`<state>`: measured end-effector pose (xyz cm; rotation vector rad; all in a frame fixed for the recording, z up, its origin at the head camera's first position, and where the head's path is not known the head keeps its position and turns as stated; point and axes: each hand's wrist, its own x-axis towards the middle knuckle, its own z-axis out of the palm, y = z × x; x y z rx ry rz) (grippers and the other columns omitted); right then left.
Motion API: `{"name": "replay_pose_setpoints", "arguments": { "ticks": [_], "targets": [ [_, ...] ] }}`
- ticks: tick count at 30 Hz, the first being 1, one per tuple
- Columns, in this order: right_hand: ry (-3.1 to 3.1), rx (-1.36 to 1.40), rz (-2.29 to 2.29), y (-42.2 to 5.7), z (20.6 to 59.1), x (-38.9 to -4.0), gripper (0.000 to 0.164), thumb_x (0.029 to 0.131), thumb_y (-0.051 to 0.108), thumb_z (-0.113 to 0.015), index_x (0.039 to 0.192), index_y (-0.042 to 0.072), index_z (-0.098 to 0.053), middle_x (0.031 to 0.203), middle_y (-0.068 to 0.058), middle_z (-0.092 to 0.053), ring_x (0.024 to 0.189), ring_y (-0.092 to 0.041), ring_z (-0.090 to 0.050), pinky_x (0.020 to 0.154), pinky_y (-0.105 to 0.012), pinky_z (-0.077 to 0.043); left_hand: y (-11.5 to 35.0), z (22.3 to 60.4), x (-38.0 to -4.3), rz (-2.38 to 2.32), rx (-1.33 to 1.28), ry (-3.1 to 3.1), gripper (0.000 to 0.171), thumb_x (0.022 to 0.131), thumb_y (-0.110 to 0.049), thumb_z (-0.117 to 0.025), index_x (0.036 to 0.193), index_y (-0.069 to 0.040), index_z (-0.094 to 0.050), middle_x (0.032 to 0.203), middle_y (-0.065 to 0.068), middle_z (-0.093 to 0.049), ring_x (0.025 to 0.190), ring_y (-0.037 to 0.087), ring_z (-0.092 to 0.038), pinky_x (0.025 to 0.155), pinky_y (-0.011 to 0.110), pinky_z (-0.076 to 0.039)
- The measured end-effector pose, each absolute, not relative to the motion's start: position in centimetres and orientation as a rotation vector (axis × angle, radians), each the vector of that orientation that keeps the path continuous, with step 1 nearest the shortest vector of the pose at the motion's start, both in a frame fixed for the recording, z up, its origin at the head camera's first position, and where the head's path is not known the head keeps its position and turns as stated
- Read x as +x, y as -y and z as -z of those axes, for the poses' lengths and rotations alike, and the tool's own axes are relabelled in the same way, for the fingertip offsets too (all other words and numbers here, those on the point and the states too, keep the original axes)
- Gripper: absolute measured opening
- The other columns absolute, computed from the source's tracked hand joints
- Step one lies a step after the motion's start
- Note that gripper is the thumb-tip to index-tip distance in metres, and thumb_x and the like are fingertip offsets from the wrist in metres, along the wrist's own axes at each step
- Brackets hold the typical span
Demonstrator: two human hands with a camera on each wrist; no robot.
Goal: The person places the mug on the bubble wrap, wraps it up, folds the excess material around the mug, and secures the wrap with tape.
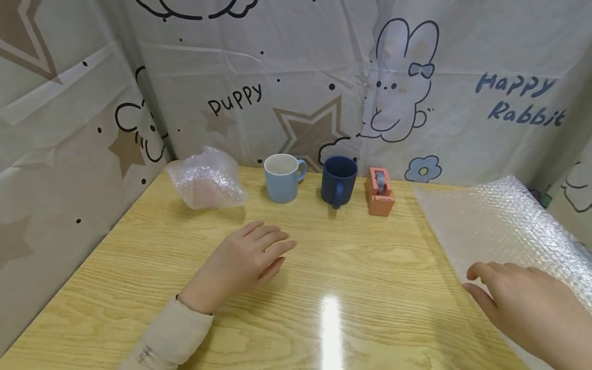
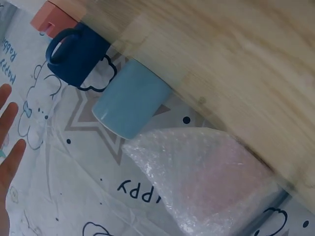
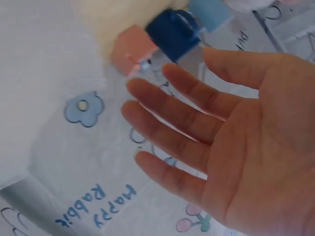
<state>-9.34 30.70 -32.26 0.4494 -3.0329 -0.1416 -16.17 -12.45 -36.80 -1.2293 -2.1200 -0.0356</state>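
My left hand (image 1: pixel 250 257) hovers over the wooden table, palm down, fingers loosely extended and holding nothing. My right hand (image 1: pixel 532 303) is above the sheet of bubble wrap (image 1: pixel 490 226) at the right; in the right wrist view its fingers (image 3: pixel 172 132) are spread and nothing lies in the palm. Along the back stand a light blue mug (image 1: pixel 281 180), a dark blue mug (image 1: pixel 339 181) with its handle towards me, and a coral tape dispenser (image 1: pixel 380 192). A pinkish thing wrapped in bubble wrap (image 1: pixel 207 180) sits at the back left; its kind is hidden by the wrap.
A printed cloth (image 1: pixel 300 61) with cartoon drawings hangs behind the table and along its sides. The wooden table (image 1: pixel 370 288) reflects a bright streak of light near its front. A small dark and green thing (image 1: pixel 544 198) shows partly behind the bubble wrap sheet.
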Motion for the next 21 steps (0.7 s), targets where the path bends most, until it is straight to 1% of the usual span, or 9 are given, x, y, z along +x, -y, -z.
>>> {"name": "replay_pose_setpoints", "arguments": {
  "ticks": [2, 4, 7, 8, 11, 15, 17, 18, 21],
  "targets": [
    [3.041, 0.457, 0.152, -31.3, 32.8, -9.2, 0.018, 0.087, 0.026, -0.076, 0.09, 0.011, -0.066, 0.078, 0.003, -0.067, 0.064, -0.02, -0.063, 0.057, -0.046, -0.053, 12.7, 36.8, -16.3, 0.04, -1.196, 2.152, 0.034, 0.082, -0.017, -0.075, 0.115, -0.01, -0.069, 0.108, 0.005, -0.071, 0.101, 0.025, -0.066, 0.092, 0.042, -0.053],
    [3.052, 0.455, 0.156, -31.8, 33.4, -9.1, 0.021, 0.088, 0.028, -0.074, 0.09, 0.008, -0.066, 0.074, 0.003, -0.066, 0.06, -0.02, -0.062, 0.054, -0.044, -0.052, 13.0, 36.8, -16.4, 0.05, -1.173, 2.176, 0.032, 0.083, -0.017, -0.075, 0.113, -0.009, -0.07, 0.105, 0.004, -0.071, 0.099, 0.024, -0.067, 0.09, 0.04, -0.053],
    [3.064, 0.408, 0.169, -32.5, 34.2, -9.1, 0.028, 0.088, 0.029, -0.075, 0.088, 0.002, -0.067, 0.067, 0.001, -0.064, 0.051, -0.019, -0.057, 0.048, -0.043, -0.049, 13.2, 36.8, -16.6, 0.064, -1.152, 2.214, 0.028, 0.085, -0.018, -0.074, 0.111, -0.01, -0.071, 0.102, 0.003, -0.071, 0.097, 0.024, -0.067, 0.089, 0.04, -0.053],
    [3.057, 0.397, 0.181, -32.7, 34.4, -9.1, 0.029, 0.087, 0.029, -0.075, 0.085, 0.002, -0.066, 0.063, 0.002, -0.06, 0.048, -0.018, -0.053, 0.046, -0.041, -0.047, 13.2, 36.7, -16.7, 0.063, -1.152, 2.224, 0.027, 0.085, -0.018, -0.074, 0.111, -0.01, -0.071, 0.102, 0.003, -0.071, 0.096, 0.024, -0.067, 0.088, 0.04, -0.053],
    [3.042, 0.35, 0.208, -33.3, 35.2, -9.0, 0.033, 0.086, 0.03, -0.076, 0.072, 0.006, -0.059, 0.055, 0.004, -0.049, 0.045, -0.016, -0.044, 0.042, -0.038, -0.04, 13.1, 36.7, -16.9, 0.06, -1.154, 2.262, 0.025, 0.088, -0.019, -0.071, 0.112, -0.011, -0.071, 0.104, 0.003, -0.071, 0.097, 0.023, -0.066, 0.088, 0.04, -0.053],
    [3.14, 0.317, 0.188, -33.7, 35.8, -9.0, 0.035, 0.088, 0.032, -0.074, 0.069, 0.009, -0.056, 0.056, 0.004, -0.048, 0.049, -0.016, -0.044, 0.042, -0.035, -0.039, 13.0, 36.6, -16.9, 0.05, -1.154, 2.284, 0.026, 0.089, -0.02, -0.07, 0.114, -0.011, -0.07, 0.108, 0.004, -0.071, 0.099, 0.023, -0.066, 0.087, 0.04, -0.053],
    [3.183, 0.317, 0.186, -33.8, 36.0, -8.9, 0.034, 0.088, 0.031, -0.074, 0.069, 0.009, -0.057, 0.058, 0.003, -0.05, 0.05, -0.016, -0.046, 0.043, -0.036, -0.041, 13.1, 36.7, -16.9, 0.05, -1.154, 2.283, 0.027, 0.088, -0.02, -0.072, 0.114, -0.01, -0.07, 0.109, 0.004, -0.071, 0.099, 0.023, -0.066, 0.087, 0.04, -0.053],
    [3.197, 0.316, 0.188, -33.7, 36.1, -8.8, 0.033, 0.088, 0.03, -0.074, 0.068, 0.009, -0.056, 0.059, 0.003, -0.05, 0.051, -0.016, -0.047, 0.043, -0.038, -0.042, 13.1, 36.8, -16.9, 0.049, -1.154, 2.28, 0.028, 0.088, -0.02, -0.072, 0.114, -0.01, -0.07, 0.109, 0.004, -0.071, 0.099, 0.023, -0.066, 0.086, 0.04, -0.053],
    [3.16, 0.325, 0.191, -33.7, 36.3, -8.7, 0.037, 0.086, 0.017, -0.072, 0.06, 0.014, -0.046, 0.055, 0.003, -0.04, 0.05, -0.016, -0.038, 0.043, -0.038, -0.039, 13.1, 36.9, -17.0, 0.051, -1.158, 2.266, 0.03, 0.087, -0.02, -0.074, 0.114, -0.01, -0.069, 0.111, 0.005, -0.07, 0.101, 0.023, -0.066, 0.086, 0.04, -0.053]
  ]
}}
